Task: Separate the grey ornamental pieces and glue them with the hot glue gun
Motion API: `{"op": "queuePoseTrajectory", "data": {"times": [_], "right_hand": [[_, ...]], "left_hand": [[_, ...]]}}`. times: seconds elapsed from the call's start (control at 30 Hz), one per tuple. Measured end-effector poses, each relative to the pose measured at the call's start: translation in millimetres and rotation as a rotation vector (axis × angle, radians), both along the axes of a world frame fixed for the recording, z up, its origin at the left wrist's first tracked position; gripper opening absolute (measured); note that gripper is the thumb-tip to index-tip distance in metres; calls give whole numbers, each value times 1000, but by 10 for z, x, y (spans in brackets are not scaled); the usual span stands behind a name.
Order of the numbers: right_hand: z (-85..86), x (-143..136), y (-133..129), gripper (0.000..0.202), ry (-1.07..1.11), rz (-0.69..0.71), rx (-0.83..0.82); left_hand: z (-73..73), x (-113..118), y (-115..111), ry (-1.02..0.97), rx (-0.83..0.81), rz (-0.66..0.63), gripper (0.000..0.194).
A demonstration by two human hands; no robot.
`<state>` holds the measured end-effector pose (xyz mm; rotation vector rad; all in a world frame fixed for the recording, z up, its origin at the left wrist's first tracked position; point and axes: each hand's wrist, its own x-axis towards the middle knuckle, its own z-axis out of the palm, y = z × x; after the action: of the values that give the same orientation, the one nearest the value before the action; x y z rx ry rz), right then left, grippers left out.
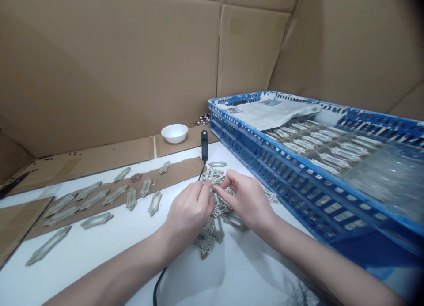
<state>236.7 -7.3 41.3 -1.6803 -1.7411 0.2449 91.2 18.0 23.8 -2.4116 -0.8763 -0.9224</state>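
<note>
My left hand and my right hand meet over a pile of ornate flat frames. Between their fingertips, a small pale frame is pinched at both ends, seen nearly edge-on and partly covered by the fingers. Each piece in the pile is an elongated, scalloped plate with an open middle, some outlined in white. Scattered left of my hands, several similar frames lie apart on the white table and a cardboard strip.
A blue plastic crate on the right holds rows of frames under newspaper and clear plastic. Behind my hands are a white bowl and a black corded device. Cardboard walls enclose the table.
</note>
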Motion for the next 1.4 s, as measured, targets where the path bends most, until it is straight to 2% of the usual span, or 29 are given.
{"op": "queuePoseTrajectory", "data": {"times": [0.13, 0.27, 0.33, 0.43, 0.57, 0.73, 0.9, 1.03, 1.13, 1.23, 1.4], "right_hand": [[8, 20, 20, 24, 45, 14, 19], [49, 73, 83, 28, 313, 19, 33], [47, 100, 124, 28, 471, 46, -35], [22, 118, 162, 26, 640, 136, -241], [32, 105, 157, 14, 836, 221, -497], [68, 112, 157, 14, 986, 278, -555], [54, 131, 176, 20, 1089, 362, -560], [64, 138, 172, 24, 1052, 362, -544], [54, 135, 169, 23, 1029, 324, -531], [32, 122, 171, 21, 1078, 334, -527], [40, 79, 148, 20, 1117, 366, -512]], "left_hand": [[16, -9, -3, 17, -35, 29, 17], [52, -38, 59, 38, -112, 154, 20], [41, -65, 129, 75, -183, 239, 22], [-18, -117, 258, 126, -266, 342, 26], [-86, -206, 408, 187, -262, 442, 17], [-65, -320, 535, 227, -227, 539, 18], [-47, -392, 629, 252, -274, 591, 20], [-67, -403, 663, 288, -354, 558, 19], [-26, -356, 601, 222, -309, 483, 25], [93, -255, 425, 130, -353, 316, 28], [262, -75, 50, -26, -629, 30, 27]]}}
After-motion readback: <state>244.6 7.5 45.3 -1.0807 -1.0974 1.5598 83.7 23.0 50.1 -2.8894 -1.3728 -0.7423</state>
